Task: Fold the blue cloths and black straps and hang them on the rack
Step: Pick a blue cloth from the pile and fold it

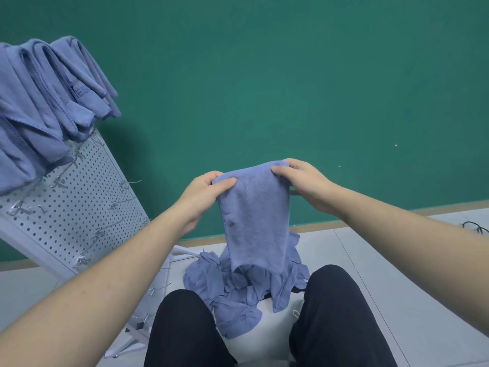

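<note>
Blue cloth: held up above the loose pile between the knees; left hand and right hand each pinch a top corner; soft, light, limp; best gripped at corners; rack at left.

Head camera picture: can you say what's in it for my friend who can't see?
A left hand and right hand pinch the top corners of a blue cloth hanging above a pile of cloths. Folded cloths hang on a white rack at left.
</note>
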